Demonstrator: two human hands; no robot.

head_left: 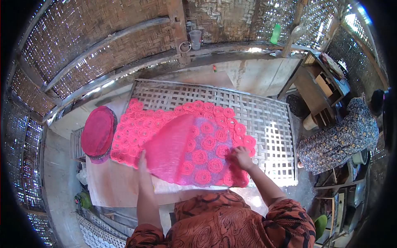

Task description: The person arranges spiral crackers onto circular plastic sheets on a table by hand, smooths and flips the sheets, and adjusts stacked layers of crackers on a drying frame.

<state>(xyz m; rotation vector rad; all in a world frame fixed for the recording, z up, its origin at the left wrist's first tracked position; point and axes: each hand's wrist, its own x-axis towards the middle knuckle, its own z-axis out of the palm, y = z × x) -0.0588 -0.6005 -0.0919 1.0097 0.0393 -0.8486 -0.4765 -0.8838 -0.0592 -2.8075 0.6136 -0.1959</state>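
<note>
My left hand (142, 159) is at the left edge of a thin round pink sheet (166, 144), its fingers closed on that edge and partly hidden. The sheet is raised, bent and smeared by motion. Beside it lies a purplish mesh (210, 142) with several coiled pink rosettes (199, 156), possibly crackers. My right hand (242, 158) has bent fingers over the mesh's right side; what they grip is hidden. More pink rosettes (136, 131) cover the woven bamboo rack (275, 124) in rows to the left, behind and right of the mesh.
A stack of round pink sheets (97, 131) stands at the left of the wooden board (109, 182). Another person in a patterned garment (339, 138) bends at the right, near a wooden cabinet (316, 89). A green bottle (275, 34) and a plastic cup (195, 39) are on the wall ledge.
</note>
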